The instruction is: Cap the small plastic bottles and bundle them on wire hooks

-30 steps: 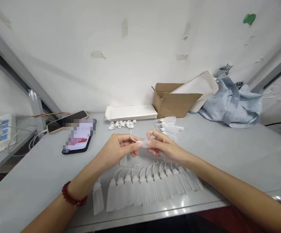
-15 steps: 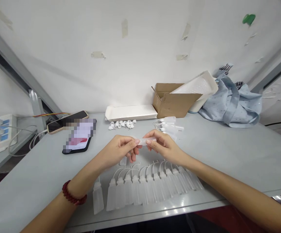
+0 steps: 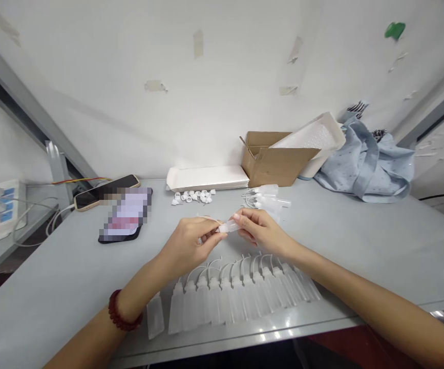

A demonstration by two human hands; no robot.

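Observation:
A small translucent plastic bottle [image 3: 232, 226] is held between my hands above the table. My left hand [image 3: 189, 243] is closed, pinching the white cap end, and a thin white tube shows over its fingers. On the other end, my right hand [image 3: 263, 230] grips the bottle's body between thumb and fingers. Below them lies a row of similar translucent bottles [image 3: 237, 300] with thin curved tubes at their tops. One single bottle [image 3: 154, 318] rests left of that row, partly behind my left forearm.
Small white caps [image 3: 194, 196] lie before a stack of white trays [image 3: 206, 178]. More bottles [image 3: 268, 191] are beside an open cardboard box [image 3: 279, 166]. Two phones, one with a lit screen [image 3: 125, 215], lie left; a blue cloth bag [image 3: 367, 164] sits right.
My left hand has turned over, knuckles up, and moved onto the bottle's cap end. The bottle has tilted slightly, and my right hand's grip has shifted toward its far end.

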